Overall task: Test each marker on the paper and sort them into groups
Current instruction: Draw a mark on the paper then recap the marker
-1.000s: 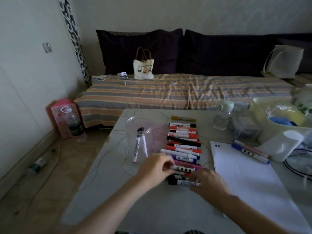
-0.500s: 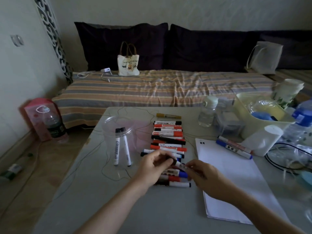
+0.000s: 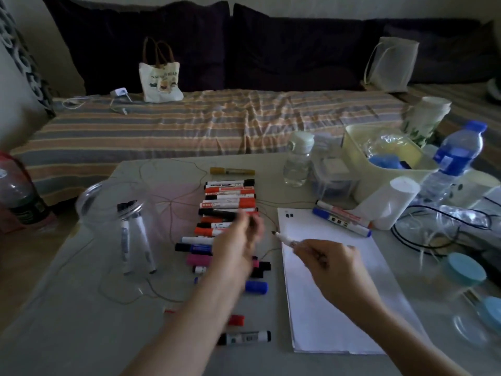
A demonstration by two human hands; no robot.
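At table centre: my right hand (image 3: 329, 263) pinches an uncapped marker (image 3: 287, 240), tip at 10 o'clock over the paper (image 3: 339, 308).
Left hand: my left hand (image 3: 238, 240), blurred above the marker row (image 3: 230, 210); grip cannot be told.
Change: half a second ago both hands met on this marker; now they are apart, cap seemingly off.
Meaning: test stroke comes next, I judge.
Sorted: two markers in the clear jar (image 3: 119, 213) at 9 o'clock.

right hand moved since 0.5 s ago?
Yes. The right hand, gripping an uncapped marker, has gone right, from over the marker row to above the paper.
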